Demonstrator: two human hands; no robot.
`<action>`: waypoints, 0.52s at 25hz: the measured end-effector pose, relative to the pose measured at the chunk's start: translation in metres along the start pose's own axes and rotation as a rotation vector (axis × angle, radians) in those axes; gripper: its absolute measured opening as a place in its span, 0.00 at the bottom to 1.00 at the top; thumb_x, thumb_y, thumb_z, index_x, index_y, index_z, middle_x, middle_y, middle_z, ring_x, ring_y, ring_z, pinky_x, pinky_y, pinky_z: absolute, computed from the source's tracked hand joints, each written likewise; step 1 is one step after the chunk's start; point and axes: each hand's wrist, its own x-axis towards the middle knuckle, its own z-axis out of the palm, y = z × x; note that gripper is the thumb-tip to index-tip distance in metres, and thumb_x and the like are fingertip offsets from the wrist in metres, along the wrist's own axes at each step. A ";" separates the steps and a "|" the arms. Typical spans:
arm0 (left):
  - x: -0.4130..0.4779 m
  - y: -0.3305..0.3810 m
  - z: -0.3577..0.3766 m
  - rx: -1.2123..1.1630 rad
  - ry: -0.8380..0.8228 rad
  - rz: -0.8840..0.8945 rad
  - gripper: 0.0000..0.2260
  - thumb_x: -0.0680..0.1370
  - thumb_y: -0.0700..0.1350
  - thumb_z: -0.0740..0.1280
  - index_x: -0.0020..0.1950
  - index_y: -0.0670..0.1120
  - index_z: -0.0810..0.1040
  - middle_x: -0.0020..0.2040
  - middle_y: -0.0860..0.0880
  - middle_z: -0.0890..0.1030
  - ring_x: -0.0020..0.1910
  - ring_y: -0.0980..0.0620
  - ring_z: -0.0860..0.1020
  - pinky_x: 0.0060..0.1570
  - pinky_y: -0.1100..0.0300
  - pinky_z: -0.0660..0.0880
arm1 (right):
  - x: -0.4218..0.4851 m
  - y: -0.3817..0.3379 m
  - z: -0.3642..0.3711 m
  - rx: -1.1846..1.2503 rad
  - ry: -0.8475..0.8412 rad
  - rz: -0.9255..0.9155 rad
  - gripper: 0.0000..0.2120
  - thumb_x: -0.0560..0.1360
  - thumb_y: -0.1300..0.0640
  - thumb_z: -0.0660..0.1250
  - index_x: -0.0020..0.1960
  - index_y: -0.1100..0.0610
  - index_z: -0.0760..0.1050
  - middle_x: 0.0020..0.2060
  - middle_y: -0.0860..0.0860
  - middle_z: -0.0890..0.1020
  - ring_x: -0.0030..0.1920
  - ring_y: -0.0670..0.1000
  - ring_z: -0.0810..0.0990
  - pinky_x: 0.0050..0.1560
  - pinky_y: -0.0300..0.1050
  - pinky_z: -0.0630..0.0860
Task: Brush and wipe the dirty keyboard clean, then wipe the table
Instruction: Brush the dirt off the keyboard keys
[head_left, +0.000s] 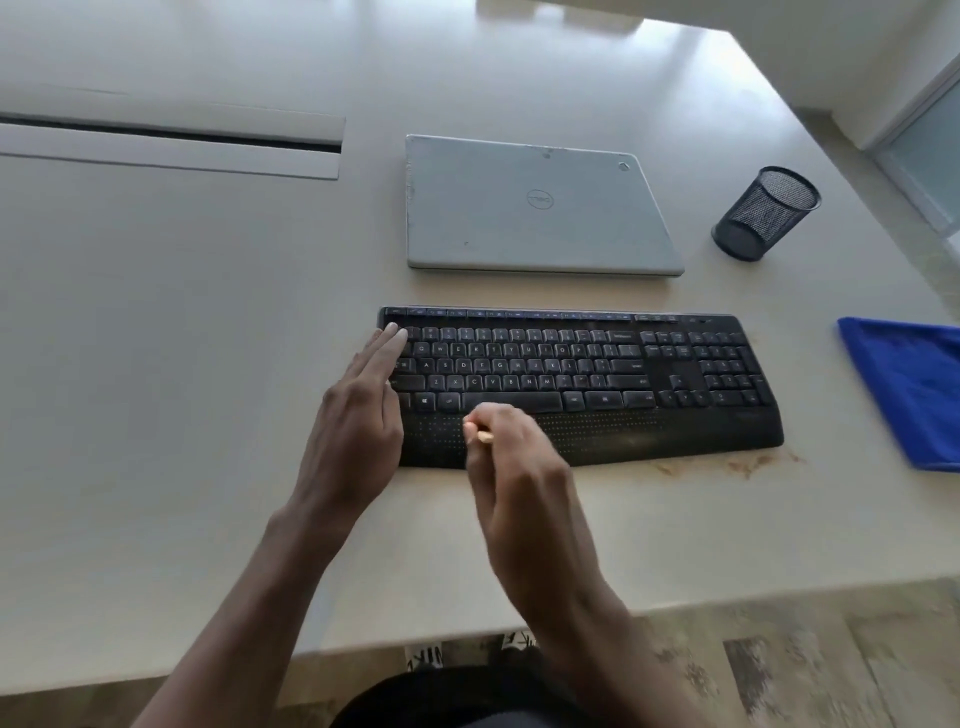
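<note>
A black keyboard (597, 374) with a dusty palm rest lies on the pale table (208, 364). My left hand (358, 415) rests on the keyboard's left end, its straight fingers touching the top-left keys. Over the palm rest below the space bar, my right hand (519, 467) pinches a thin wooden handle (480, 435), likely a brush; only its short end shows and the bristles are hidden by the hand. A folded blue cloth (909, 389) lies at the right edge. Brown dirt smears (727, 462) mark the table just in front of the keyboard's right part.
A closed grey laptop (535, 208) lies behind the keyboard. A black mesh pen cup (763, 213) stands at the back right. A cable slot with a flap (171, 140) runs across the back left. The table's front edge (467, 629) is close to my body.
</note>
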 end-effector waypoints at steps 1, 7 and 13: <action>0.000 0.000 -0.002 -0.008 0.003 0.003 0.27 0.81 0.28 0.56 0.79 0.41 0.70 0.80 0.46 0.69 0.81 0.54 0.64 0.80 0.66 0.55 | -0.001 -0.004 0.005 0.077 -0.028 -0.010 0.06 0.85 0.62 0.62 0.59 0.60 0.77 0.49 0.51 0.81 0.48 0.47 0.80 0.49 0.45 0.79; -0.015 -0.004 -0.011 -0.011 0.035 0.013 0.29 0.78 0.24 0.56 0.78 0.40 0.73 0.77 0.46 0.73 0.78 0.54 0.69 0.78 0.69 0.58 | -0.011 0.007 -0.010 0.090 0.178 0.029 0.07 0.85 0.61 0.63 0.59 0.61 0.78 0.50 0.49 0.84 0.49 0.44 0.82 0.52 0.36 0.79; -0.024 -0.009 -0.014 -0.013 0.019 0.028 0.26 0.80 0.26 0.58 0.78 0.40 0.73 0.77 0.46 0.73 0.78 0.53 0.70 0.78 0.62 0.62 | -0.013 -0.009 0.022 0.188 -0.004 -0.046 0.08 0.84 0.63 0.64 0.60 0.62 0.79 0.53 0.51 0.84 0.54 0.46 0.83 0.56 0.42 0.79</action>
